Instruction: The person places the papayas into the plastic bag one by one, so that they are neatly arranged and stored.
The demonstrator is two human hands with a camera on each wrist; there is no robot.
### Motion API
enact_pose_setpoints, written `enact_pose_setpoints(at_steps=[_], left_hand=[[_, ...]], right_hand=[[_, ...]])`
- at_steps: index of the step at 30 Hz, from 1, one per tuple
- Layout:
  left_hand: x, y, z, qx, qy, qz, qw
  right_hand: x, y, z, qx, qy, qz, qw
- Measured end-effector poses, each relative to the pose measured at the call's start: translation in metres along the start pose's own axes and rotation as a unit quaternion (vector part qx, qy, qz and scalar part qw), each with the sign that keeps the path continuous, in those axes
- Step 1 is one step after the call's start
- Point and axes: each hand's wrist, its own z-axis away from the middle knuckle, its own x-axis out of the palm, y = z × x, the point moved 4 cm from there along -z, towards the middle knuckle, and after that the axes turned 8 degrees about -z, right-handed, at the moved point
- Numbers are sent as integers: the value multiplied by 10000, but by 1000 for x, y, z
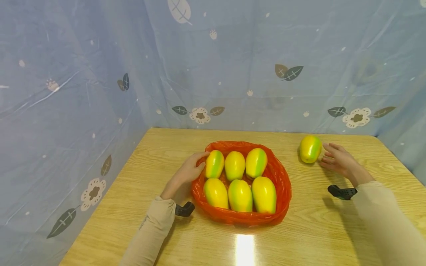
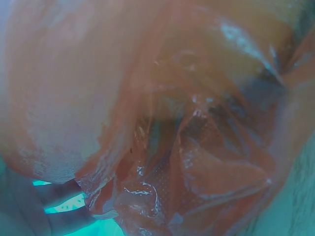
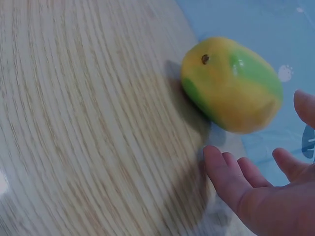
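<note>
A red plastic bag [image 1: 283, 184] stands wide open on the table, with several yellow-green mangoes [image 1: 235, 166] in two rows inside. At its left rim, my left hand [image 1: 190, 169] grips the plastic between thumb and fingers. The left wrist view is filled by the crinkled red bag [image 2: 206, 172], with parts of my fingers [image 2: 61, 194] at the lower left and the rest hidden. One more mango [image 1: 310, 149] lies on the table at the back right. Just right of it is my right hand [image 1: 339, 160], fingers spread and holding nothing; the right wrist view shows a gap to the mango [image 3: 229, 86].
The light wooden table [image 1: 159, 151] is backed by a blue curtain [image 1: 233, 55] with leaf and flower prints, which also hangs at both sides. A black device [image 1: 342, 192] sits at the right wrist, another [image 1: 185, 209] at the left.
</note>
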Motion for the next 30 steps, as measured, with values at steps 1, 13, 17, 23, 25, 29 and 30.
enact_pose_setpoints(at_steps=[1,13,17,23,25,29,30], left_hand=[[0,0,0,12,5,-6,10000],[1,-1,-2,13,3,-104,9999],[2,-1,-1,-6,1,-90,10000],[2,-2,-1,-106,-38,-83,9999],[1,-2,-1,-120,-44,-81,9999],[1,-3,-2,-135,-58,-65,9999],[1,-3,-2,-144,-63,-60,9999]], right_hand=[[0,1,-1,3,7,-19,10000],[14,1,-11,-226,-171,-111,9995],[18,0,-13,-277,-87,135,9995],[22,-3,-14,-278,-78,267,9992],[21,-3,-14,-248,-69,230,9994],[20,-2,-15,-198,-30,165,9997],[20,-2,-15,-185,-24,161,9997]])
